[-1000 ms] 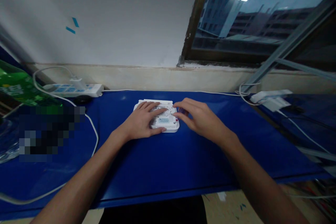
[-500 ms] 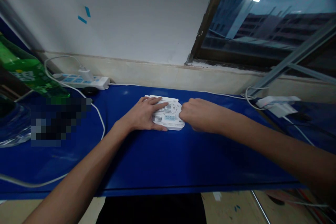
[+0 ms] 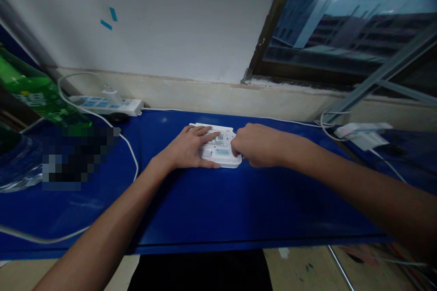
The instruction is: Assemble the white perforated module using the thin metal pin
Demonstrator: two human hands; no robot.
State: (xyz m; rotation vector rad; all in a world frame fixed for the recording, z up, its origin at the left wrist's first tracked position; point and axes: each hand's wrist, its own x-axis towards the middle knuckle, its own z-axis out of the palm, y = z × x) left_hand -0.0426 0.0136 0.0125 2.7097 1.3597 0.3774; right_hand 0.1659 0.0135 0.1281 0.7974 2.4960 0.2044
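Note:
A small white vented device point(image 3: 220, 151) with a label lies face up on the blue table point(image 3: 218, 209) near its middle. My left hand point(image 3: 187, 148) rests flat on the device's left half, fingers stretched out over its top. My right hand point(image 3: 256, 145) is curled at the device's right edge, fingertips pressed together against that edge. What those fingertips hold, if anything, is hidden.
A white power strip point(image 3: 105, 106) with a plug and white cable point(image 3: 131, 157) lies at the back left. A green bottle point(image 3: 34, 93) stands far left beside a clear container point(image 3: 17, 166). White adapters point(image 3: 363, 134) with cables sit at the right below the window point(image 3: 341, 22).
My right hand has curled from spread fingers into a closed grip and moved tight against the device's right edge. The left hand stays flat on the device.

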